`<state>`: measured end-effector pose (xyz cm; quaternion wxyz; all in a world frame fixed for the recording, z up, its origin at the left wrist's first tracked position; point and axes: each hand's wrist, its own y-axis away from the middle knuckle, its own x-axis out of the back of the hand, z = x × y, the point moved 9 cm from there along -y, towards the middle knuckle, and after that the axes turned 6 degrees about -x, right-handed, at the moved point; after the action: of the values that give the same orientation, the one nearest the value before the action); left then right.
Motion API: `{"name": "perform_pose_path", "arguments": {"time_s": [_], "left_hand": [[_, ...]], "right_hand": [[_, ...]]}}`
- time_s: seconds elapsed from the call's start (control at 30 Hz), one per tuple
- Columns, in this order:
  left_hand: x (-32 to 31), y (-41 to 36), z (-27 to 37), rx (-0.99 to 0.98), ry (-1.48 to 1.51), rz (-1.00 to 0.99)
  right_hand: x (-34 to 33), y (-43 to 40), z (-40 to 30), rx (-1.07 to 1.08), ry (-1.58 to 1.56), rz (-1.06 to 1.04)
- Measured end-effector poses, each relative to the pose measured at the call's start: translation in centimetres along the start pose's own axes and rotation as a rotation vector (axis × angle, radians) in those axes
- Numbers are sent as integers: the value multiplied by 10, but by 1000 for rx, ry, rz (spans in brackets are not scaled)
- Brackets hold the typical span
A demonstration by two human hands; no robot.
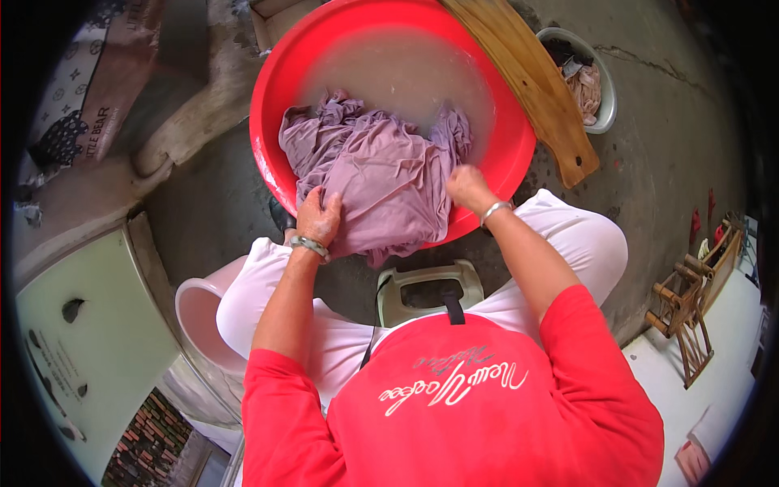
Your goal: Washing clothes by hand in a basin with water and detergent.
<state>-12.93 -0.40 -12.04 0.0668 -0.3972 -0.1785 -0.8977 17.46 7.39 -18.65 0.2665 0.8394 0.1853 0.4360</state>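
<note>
A wet mauve cloth garment [389, 176] is bunched at the near side of a large red plastic basin [266, 122], with its lower edge hanging over the rim. Cloudy water [401, 67] fills the basin behind it. My left hand [319, 219] grips the garment's left edge, thumb on top of the cloth and a beaded bracelet at the wrist. At the right edge of the garment, my right hand [468, 189] is curled into a fist, with a silver bangle above it. Whether any cloth is inside that fist is hidden.
A wooden board [523, 79] lies across the basin's right rim. Beyond it stands a pale basin [607, 106] of clothes. Between my knees is a pale plastic stool [395, 298]; a pink bucket [195, 316] lies by my left leg. Bamboo chairs [681, 298] stand right.
</note>
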Motion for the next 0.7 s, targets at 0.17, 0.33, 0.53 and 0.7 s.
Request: {"name": "perform_pose_path", "arguments": {"time_s": [0.17, 0.33, 0.53, 0.7], "left_hand": [[-2, 1, 21, 1, -133, -134], [-5, -4, 38, -58, -106, -215], [-3, -10, 47, -111, -4, -230], [-8, -12, 46, -117, -4, -232]], "right_hand": [[5, -83, -28, 112, 184, 101], [-33, -155, -32, 61, 23, 140], [-97, -199, 6, -353, -154, -172], [-22, -202, -3, -179, -1199, 120]]}}
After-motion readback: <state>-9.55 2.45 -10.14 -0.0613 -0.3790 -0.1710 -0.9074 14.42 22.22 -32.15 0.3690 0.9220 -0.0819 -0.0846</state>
